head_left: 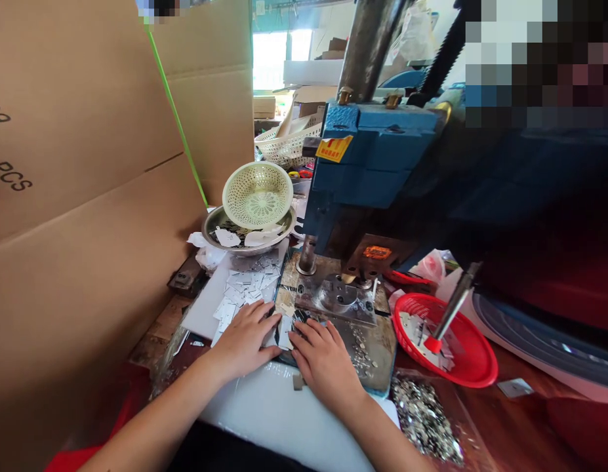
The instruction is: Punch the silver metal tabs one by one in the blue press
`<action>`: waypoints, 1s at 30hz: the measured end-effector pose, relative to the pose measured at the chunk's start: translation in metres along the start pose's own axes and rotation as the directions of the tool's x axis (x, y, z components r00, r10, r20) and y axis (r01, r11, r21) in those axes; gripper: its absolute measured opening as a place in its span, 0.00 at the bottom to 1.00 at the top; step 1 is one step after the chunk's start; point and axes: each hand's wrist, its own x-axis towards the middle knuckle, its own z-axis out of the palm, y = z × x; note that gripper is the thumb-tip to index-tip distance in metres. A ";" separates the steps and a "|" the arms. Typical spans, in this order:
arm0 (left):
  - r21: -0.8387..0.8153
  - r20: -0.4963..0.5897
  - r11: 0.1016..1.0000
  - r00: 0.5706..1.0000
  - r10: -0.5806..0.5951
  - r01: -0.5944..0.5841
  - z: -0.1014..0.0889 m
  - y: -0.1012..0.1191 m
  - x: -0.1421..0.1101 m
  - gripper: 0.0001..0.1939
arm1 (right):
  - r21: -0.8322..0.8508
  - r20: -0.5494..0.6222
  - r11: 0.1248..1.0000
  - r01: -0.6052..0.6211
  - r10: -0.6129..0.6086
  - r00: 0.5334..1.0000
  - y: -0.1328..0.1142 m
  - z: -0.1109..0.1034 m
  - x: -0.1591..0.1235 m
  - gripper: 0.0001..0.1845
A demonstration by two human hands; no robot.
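Observation:
My left hand (245,339) lies palm down on a white board (205,308), its fingers spread over a scatter of small flat metal pieces (244,288). My right hand (323,357) rests palm down beside it, at the front edge of the steel die plate (340,298) of a blue punch press (372,164). The fingertips of both hands touch small metal pieces (285,331) lying between them. Whether either hand pinches a piece, I cannot tell.
A pale green colander (257,195) sits tilted in a metal bowl (212,226) behind the pieces. A red basket (475,367) with a red-tipped tool (448,318) stands at the right. Punched metal scrap (424,419) piles near the front. Cardboard walls (87,196) close off the left.

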 end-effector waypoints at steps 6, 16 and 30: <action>0.011 -0.019 1.000 1.000 -0.015 0.015 0.009 0.003 0.014 0.30 | 0.028 -0.051 1.000 -0.011 0.012 0.999 0.003 0.002 -0.001 0.14; -0.057 -0.073 0.998 0.997 0.010 -0.014 0.006 0.010 0.022 0.19 | 0.056 -0.116 0.988 -0.147 0.152 0.981 0.003 -0.002 -0.001 0.14; -0.389 0.274 0.920 0.960 0.059 0.054 -0.068 0.007 -0.018 0.04 | 0.134 -0.161 0.982 -0.135 0.156 0.975 0.006 -0.003 -0.002 0.12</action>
